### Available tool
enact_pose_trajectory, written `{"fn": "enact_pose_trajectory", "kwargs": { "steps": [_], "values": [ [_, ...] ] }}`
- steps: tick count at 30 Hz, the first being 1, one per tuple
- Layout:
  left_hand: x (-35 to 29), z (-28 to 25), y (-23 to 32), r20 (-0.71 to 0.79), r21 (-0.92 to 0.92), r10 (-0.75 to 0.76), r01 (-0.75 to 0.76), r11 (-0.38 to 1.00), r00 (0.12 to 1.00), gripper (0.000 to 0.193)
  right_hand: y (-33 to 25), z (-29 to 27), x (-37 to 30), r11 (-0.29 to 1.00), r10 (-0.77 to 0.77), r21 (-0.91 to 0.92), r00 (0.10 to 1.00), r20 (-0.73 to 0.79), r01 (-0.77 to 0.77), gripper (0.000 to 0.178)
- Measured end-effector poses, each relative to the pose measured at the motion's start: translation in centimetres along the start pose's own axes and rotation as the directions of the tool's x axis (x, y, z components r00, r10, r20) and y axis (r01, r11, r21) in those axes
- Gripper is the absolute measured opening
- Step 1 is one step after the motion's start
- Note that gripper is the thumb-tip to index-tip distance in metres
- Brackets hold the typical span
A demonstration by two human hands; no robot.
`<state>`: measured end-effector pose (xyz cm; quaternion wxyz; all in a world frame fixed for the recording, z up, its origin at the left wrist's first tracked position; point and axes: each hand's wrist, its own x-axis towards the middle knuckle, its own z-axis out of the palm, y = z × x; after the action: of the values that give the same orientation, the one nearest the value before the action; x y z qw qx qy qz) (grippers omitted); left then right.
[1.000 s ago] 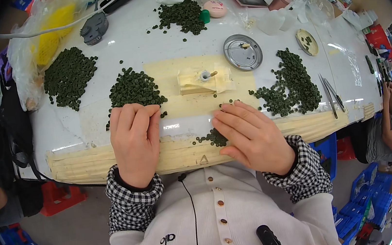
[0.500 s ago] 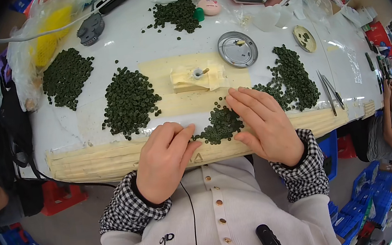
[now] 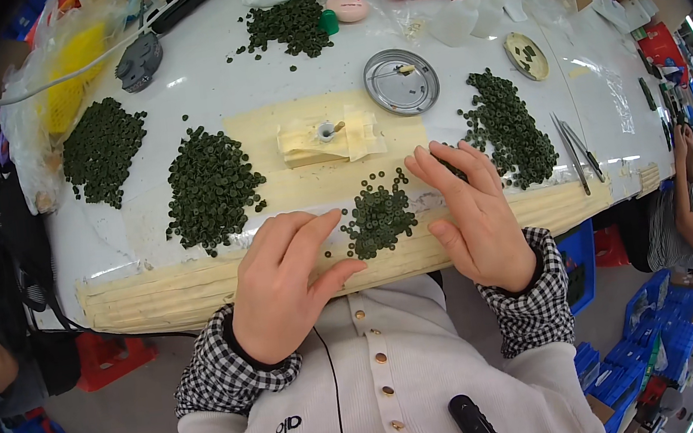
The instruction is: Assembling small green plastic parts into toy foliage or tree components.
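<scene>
Where cream-coloured tape covers the near edge of the white tabletop, a small loose heap of dark green rings lies between the person's two hands, a few strays scattered at its fringe. The left hand is at its left side, thumb and forefinger well parted, the forefinger's tip just beside the rings and the thumb's tip near the heap's lower edge; its grip has nothing visible in it. The right hand is at the other side, fingers spread and thumb held away from them — a loose, unfilled grip as far as can be seen. Whether either hand touches a ring, I cannot tell.

Beyond the heap stands a tape-wrapped block with a small round socket on top, and farther off to its right lies a round metal lid. Larger piles of similar dark green pieces surround the spot: a left pile, a far-left pile, a back pile and a right pile — the last just beyond the right fingertips, with tweezers lying near it.
</scene>
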<state>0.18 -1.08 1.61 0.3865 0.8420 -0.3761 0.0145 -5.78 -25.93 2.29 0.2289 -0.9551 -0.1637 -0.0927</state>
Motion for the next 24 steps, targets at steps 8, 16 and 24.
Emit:
{"fn": "enact_pose_trajectory", "kwargs": {
  "steps": [8,16,24],
  "values": [
    [0.2,1.4,-0.5,-0.002,0.014,0.017,-0.017,1.0,1.0,0.031,-1.3,0.6,0.5,0.991,-0.096,-0.093,0.995,0.003,0.095,0.057],
    [0.6,1.7,-0.6,-0.098,-0.335,-0.143,0.102,0.937,0.985,0.016,-3.5,4.0,1.9,0.988,-0.152,-0.069,0.97,-0.19,0.141,0.042],
    [-0.3,-0.5,-2.1,-0.32,-0.38,-0.289,0.157,0.912,0.902,0.011,-3.5,5.2,2.6,0.948,-0.312,-0.108,0.939,-0.144,0.299,0.027]
  ]
}}
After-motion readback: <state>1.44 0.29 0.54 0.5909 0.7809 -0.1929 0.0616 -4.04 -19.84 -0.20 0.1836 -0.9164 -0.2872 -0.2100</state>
